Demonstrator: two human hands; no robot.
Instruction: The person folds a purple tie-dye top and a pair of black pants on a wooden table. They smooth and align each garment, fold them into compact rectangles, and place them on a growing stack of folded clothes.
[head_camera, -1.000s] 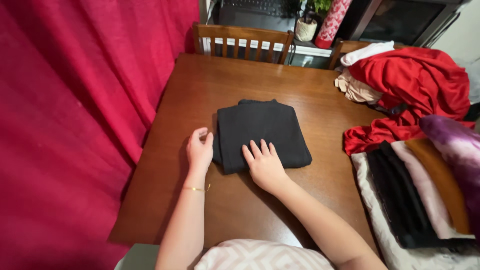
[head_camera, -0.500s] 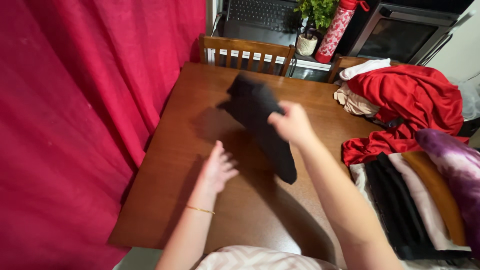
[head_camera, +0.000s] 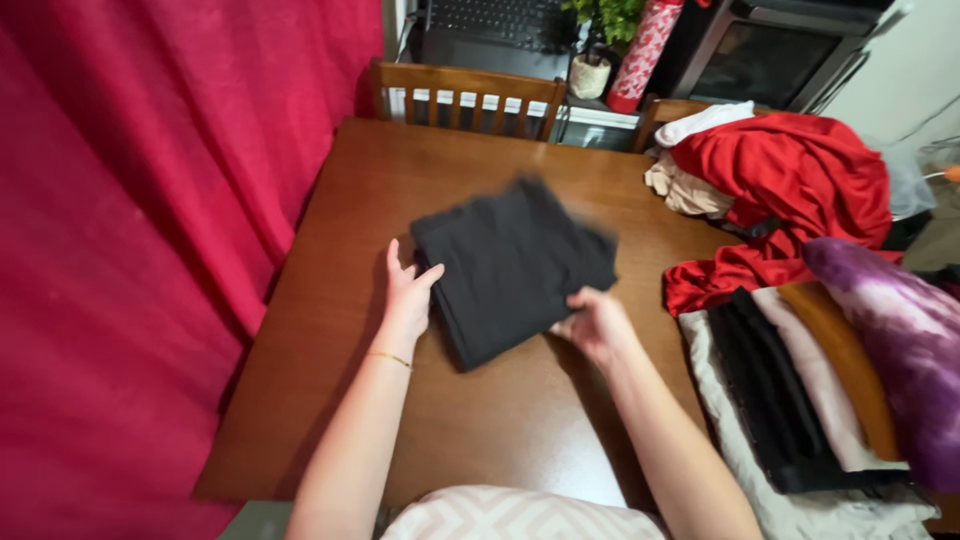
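Lying skewed on the brown wooden table (head_camera: 480, 420), the folded black garment (head_camera: 510, 265) occupies the centre of the head view, its long axis running from near-left to far-right, so that one corner points toward the person and the opposite edge, blurred, points toward the chair (head_camera: 465, 90) at the far side.

Head view, hands. The left hand (head_camera: 408, 295) rests against the garment's left edge, fingers extended and loosely spread, thumb tip touching the cloth; it is open, pressing rather than pinching. The right hand (head_camera: 598, 325) sits at the garment's near-right corner with fingers curled inward; whether they close on the fabric or only tuck beside it cannot be told, since the fingertips are hidden. Both hands thus flank the bundle across its short axis, the left a little farther from the body than the right, and each is in contact or nearly so.

Head view, surroundings. To the right, well apart from the garment, stands a stack of folded clothes (head_camera: 810, 390) topped by a purple tie-dyed piece (head_camera: 890, 330); beyond it lies a loose red cloth (head_camera: 790, 170). A red curtain (head_camera: 150, 250) fills the left side.
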